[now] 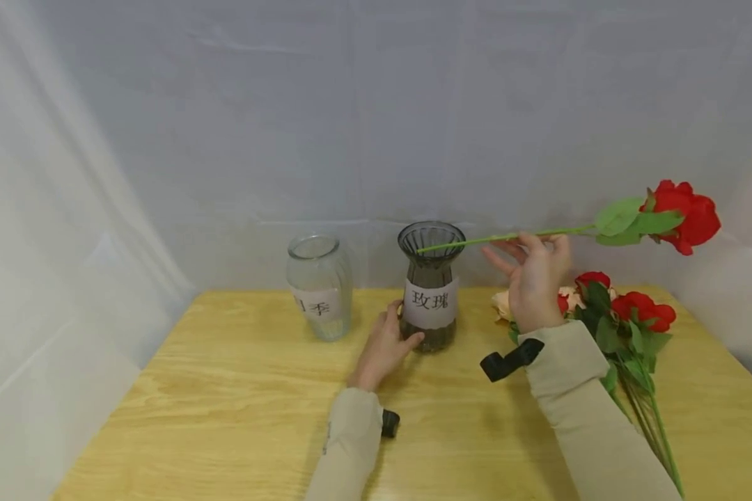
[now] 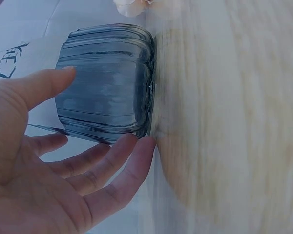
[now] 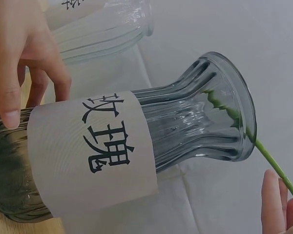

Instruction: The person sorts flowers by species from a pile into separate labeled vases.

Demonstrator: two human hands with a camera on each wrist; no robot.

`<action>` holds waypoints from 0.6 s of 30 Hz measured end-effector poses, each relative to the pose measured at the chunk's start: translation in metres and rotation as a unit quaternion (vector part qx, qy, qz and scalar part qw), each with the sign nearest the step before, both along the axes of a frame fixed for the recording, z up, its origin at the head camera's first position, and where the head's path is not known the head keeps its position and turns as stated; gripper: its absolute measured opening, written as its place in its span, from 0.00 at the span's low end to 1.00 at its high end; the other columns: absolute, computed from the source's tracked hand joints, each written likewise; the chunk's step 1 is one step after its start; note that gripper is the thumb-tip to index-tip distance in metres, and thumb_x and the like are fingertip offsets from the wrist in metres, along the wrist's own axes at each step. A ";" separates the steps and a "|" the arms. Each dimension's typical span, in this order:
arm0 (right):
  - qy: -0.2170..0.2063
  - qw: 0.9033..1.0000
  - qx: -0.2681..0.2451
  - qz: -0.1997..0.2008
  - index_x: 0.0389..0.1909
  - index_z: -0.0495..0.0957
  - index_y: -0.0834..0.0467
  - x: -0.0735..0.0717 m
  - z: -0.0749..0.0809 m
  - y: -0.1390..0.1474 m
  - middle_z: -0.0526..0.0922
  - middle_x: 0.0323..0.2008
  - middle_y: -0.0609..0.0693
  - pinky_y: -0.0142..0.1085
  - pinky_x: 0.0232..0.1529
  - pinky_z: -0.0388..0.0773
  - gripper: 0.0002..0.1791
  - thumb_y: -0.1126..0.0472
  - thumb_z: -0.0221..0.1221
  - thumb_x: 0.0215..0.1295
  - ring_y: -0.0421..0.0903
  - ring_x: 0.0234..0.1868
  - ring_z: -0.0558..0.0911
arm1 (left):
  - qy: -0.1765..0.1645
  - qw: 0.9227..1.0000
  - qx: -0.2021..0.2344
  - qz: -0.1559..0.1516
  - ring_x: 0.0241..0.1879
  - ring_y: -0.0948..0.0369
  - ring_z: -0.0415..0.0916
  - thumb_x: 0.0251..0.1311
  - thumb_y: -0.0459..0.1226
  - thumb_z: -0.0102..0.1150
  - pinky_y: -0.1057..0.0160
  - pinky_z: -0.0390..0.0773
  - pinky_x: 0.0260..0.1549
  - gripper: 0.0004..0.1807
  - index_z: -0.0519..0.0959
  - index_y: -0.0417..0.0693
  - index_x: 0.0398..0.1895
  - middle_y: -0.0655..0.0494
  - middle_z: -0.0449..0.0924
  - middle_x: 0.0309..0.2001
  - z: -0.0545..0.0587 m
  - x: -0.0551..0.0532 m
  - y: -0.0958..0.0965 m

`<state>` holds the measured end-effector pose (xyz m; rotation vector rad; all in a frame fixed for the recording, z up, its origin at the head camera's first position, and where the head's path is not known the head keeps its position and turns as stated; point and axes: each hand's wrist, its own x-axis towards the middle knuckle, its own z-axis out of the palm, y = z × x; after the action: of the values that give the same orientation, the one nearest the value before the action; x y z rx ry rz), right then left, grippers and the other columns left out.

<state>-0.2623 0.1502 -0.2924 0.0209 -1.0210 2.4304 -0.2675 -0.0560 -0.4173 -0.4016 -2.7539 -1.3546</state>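
A smoky grey glass vase [image 1: 430, 274] stands upright on the table, with a white paper label [image 3: 105, 156] of two black characters around its middle. My left hand [image 1: 381, 351] holds its lower part from the left, thumb at the front and fingers along the side. In my right hand [image 1: 537, 282], raised to the right of the vase, the stem of a red artificial rose [image 1: 686, 216] is pinched. The rose lies nearly level, its bloom far to the right. In the right wrist view the stem's tip [image 3: 224, 107] shows through the flared glass mouth.
Left of the grey vase stands a clear glass vase [image 1: 332, 278], also labelled. Several red roses [image 1: 642, 311] and pale peach flowers [image 1: 503, 305] lie on the right of the wooden table [image 1: 225, 403], stems toward the front. Behind hangs a white sheet [image 1: 276, 139].
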 end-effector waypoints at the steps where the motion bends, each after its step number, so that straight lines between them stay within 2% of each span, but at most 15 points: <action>1: -0.001 1.000 0.005 -0.002 0.43 0.64 0.61 0.000 0.000 -0.001 0.74 0.39 0.59 0.48 0.40 0.86 0.05 0.73 0.48 0.76 0.53 0.32 0.83 | 0.000 1.000 0.001 -0.002 0.66 0.38 0.66 0.68 0.38 0.65 0.41 0.68 0.63 0.39 0.57 0.34 0.75 0.29 0.64 0.67 -0.001 0.000 0.000; 8: -0.014 0.998 0.065 -0.018 0.41 0.64 0.60 -0.003 0.000 -0.007 0.74 0.39 0.59 0.48 0.40 0.86 0.06 0.71 0.51 0.76 0.54 0.34 0.84 | -0.011 1.000 0.011 0.001 0.67 0.38 0.66 0.68 0.39 0.64 0.41 0.68 0.64 0.40 0.56 0.35 0.76 0.30 0.64 0.68 -0.001 0.002 0.001; 18: -0.008 0.993 0.115 -0.039 0.37 0.62 0.59 -0.009 0.001 -0.011 0.72 0.34 0.57 0.46 0.39 0.86 0.08 0.70 0.51 0.77 0.56 0.39 0.84 | -0.028 1.000 0.010 0.007 0.67 0.39 0.66 0.69 0.41 0.63 0.41 0.68 0.63 0.40 0.55 0.38 0.77 0.31 0.62 0.69 0.002 0.003 0.000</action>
<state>-0.2710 0.1395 -0.2915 0.0389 -1.2801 2.2361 -0.2647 -0.0557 -0.4154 -0.3481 -2.7801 -1.4095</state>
